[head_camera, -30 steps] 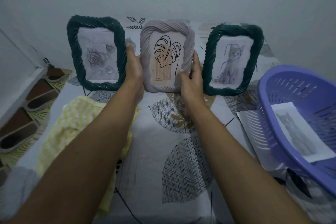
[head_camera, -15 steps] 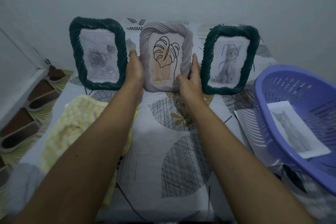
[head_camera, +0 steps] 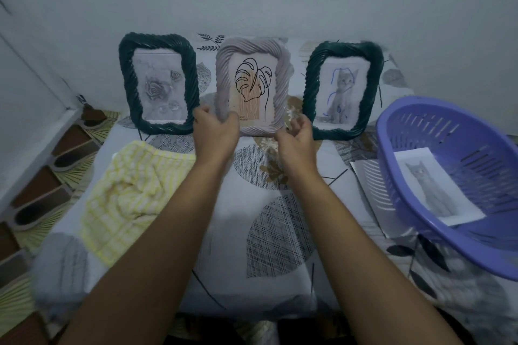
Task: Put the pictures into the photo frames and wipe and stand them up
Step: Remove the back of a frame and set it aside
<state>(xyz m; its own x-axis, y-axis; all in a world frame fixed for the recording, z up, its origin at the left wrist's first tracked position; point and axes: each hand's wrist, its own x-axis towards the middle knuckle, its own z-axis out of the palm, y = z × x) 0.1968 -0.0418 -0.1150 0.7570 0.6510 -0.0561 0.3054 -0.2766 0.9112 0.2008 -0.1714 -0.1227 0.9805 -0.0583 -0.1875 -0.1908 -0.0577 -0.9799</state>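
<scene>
Three twisted-rim photo frames stand in a row at the back of the table against the wall. The left dark green frame (head_camera: 126,87) holds a rose picture. A leaf drawing fills the lilac frame (head_camera: 252,46) in the middle, and the right dark green frame (head_camera: 310,92) shows a kitten. My left hand (head_camera: 216,134) is curled over the lilac frame's lower left corner; whether it grips is unclear. My right hand (head_camera: 297,139) hovers just off the lower right corner, fingers loosely curled and holding nothing. A yellow cloth (head_camera: 129,199) lies crumpled at the left.
A purple plastic basket (head_camera: 390,148) sits tilted at the right with a loose cat picture (head_camera: 438,187) inside and a sheet of paper (head_camera: 368,185) under its edge. Shoes (head_camera: 36,179) line the floor left of the table. The leaf-patterned tablecloth (head_camera: 252,218) covers the table.
Both hands have slid down from the sides of the lilac frame to its bottom corners and drawn back slightly. The frame stays upright between the two green ones.
</scene>
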